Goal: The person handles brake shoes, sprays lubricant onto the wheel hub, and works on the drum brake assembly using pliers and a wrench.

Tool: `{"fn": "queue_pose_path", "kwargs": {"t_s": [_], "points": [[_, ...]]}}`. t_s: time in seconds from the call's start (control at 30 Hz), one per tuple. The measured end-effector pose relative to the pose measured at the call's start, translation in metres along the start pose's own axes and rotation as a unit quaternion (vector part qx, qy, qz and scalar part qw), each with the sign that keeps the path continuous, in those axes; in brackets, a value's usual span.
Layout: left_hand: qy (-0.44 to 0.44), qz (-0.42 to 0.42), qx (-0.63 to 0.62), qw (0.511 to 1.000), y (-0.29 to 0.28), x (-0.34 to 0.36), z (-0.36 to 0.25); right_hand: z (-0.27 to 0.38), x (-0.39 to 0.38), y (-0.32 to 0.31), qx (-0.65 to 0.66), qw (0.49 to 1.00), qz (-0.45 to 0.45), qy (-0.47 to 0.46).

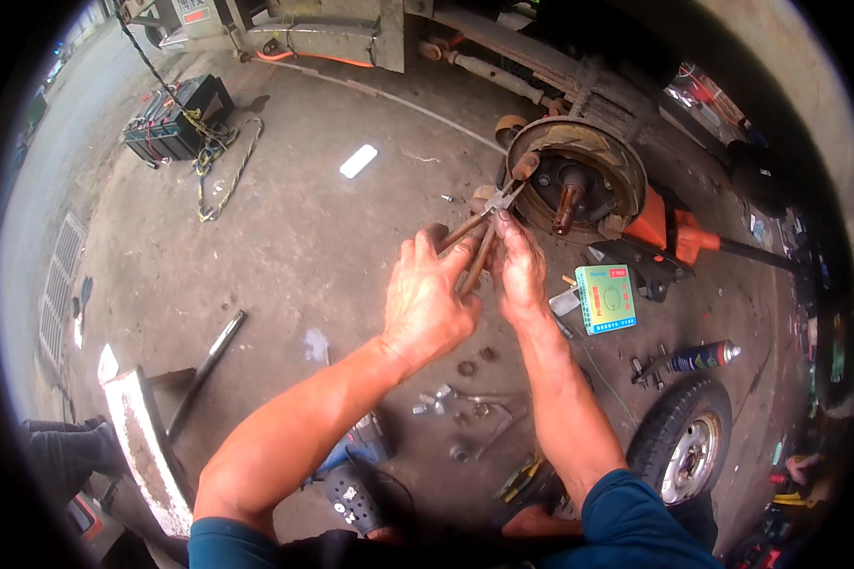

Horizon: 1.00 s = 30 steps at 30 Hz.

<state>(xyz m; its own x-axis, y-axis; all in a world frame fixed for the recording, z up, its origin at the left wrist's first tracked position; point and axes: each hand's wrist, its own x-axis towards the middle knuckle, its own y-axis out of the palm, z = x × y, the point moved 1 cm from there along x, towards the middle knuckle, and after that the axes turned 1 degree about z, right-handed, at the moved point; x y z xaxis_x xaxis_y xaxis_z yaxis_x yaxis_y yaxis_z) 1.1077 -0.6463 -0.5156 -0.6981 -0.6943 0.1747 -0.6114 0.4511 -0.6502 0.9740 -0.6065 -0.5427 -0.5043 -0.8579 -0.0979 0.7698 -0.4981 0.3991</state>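
In front of the wheel hub, my left hand (434, 296) is closed round the brown handles of a pair of pliers (499, 201). The pliers' jaws point up and right, toward the hub's edge. My right hand (522, 269) is closed beside the pliers' head, its thumb near the jaws; what its fingers hold behind is hidden. The open brake drum assembly (626, 166) has a rusty, greasy axle stub (568, 204) at its middle. A rusty cylindrical part (527, 165) sits at its left edge, just by the jaws.
An orange jack (693, 237) stands right of the hub. Nearby are a green box (607, 299), a spray can (704, 356) and a wheel (690, 450). Loose nuts and tools (465, 408) lie below my hands. A metal bar (206, 372) and black battery (178, 119) are left.
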Motion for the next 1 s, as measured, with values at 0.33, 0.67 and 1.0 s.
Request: {"fn": "queue_pose_path", "kwargs": {"t_s": [0.33, 0.67, 1.0], "points": [[0.027, -0.040, 0.007, 0.999, 0.006, 0.001, 0.002, 0.002, -0.001, 0.000, -0.034, 0.999, -0.025, 0.034], [0.005, -0.011, 0.003, 1.000, 0.003, 0.002, 0.000, 0.000, 0.000, 0.005, -0.044, 0.997, -0.049, -0.029], [-0.012, -0.032, 0.058, 0.998, 0.011, 0.000, -0.010, -0.003, 0.007, 0.001, -0.056, 0.995, -0.076, -0.020]]}}
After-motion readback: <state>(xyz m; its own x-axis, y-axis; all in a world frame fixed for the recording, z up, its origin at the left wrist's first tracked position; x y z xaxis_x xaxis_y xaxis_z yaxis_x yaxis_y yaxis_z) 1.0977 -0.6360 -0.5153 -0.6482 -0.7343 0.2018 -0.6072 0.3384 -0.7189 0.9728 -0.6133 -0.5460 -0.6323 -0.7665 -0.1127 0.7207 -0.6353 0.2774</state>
